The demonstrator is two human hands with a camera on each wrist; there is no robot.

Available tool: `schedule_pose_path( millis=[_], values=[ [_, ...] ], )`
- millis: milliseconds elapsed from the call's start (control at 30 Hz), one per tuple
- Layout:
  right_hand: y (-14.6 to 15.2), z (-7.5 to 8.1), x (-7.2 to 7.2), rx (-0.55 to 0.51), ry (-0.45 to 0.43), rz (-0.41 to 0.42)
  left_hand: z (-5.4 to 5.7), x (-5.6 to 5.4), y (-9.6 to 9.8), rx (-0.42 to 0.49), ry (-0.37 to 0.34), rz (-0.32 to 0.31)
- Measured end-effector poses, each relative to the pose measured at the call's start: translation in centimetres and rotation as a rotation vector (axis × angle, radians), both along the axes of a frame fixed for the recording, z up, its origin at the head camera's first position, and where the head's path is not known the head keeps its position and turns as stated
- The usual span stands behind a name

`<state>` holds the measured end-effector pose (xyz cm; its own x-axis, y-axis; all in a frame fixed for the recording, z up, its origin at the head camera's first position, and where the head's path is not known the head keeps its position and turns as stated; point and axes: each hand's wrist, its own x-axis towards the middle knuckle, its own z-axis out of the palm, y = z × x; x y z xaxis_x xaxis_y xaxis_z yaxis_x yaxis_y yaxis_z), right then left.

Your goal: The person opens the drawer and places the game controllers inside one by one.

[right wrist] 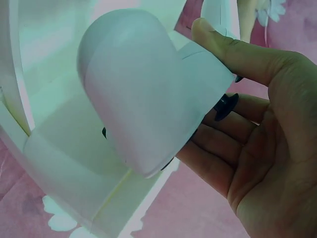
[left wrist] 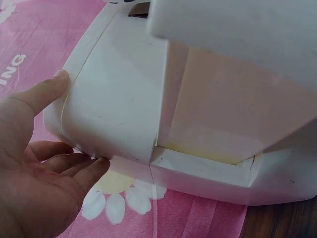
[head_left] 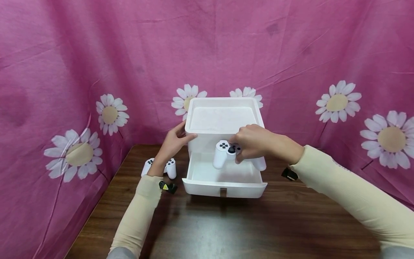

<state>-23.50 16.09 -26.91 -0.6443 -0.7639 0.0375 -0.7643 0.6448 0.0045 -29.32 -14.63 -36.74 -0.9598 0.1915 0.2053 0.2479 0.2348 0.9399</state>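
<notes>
A white drawer box (head_left: 203,144) with a shallow tray top stands on the table, its drawer (head_left: 202,189) pulled out toward me. My left hand (head_left: 174,143) grips the box's upper left corner; in the left wrist view the thumb lies on the rim and the fingers (left wrist: 84,168) touch the adjoining side. Over the open drawer, my right hand (head_left: 253,142) holds a white game controller (head_left: 220,158) by its middle, thumb on one face and fingers on the other. One rounded grip of that controller (right wrist: 129,84) fills much of the right wrist view. The drawer's interior (head_left: 207,169) shows white below it.
Another white game controller (head_left: 171,169) lies on the wooden table (head_left: 220,226) left of the box, partly hidden behind my left forearm. A pink curtain (head_left: 155,54) with daisies hangs close behind the box. A small brown tab (head_left: 223,192) sits on the drawer front.
</notes>
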Motion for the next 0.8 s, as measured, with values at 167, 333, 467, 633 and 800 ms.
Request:
schedule_pose_path(
  millis=[167, 333, 467, 633, 800],
  values=[
    [-0.9, -0.5, 0.1, 0.016, -0.039, -0.006, 0.1, 0.1, 0.0, 0.006, -0.001, -0.001],
    [-1.7, -1.1, 0.0, 0.042, -0.073, 0.005, 0.0, -0.1, 0.0, 0.01, 0.0, -0.004],
    [-2.2, -1.6, -0.4, 0.065, -0.075, 0.002, 0.0, -0.1, 0.0, 0.015, 0.0, -0.006],
    [-2.6, -2.4, -0.9, 0.078, -0.076, 0.011, 0.0, 0.0, 0.0, 0.023, 0.0, -0.012],
    [-3.1, -3.3, -1.3, 0.095, -0.065, 0.022, 0.0, 0.0, 0.0, 0.029, -0.002, -0.017]
  ],
)
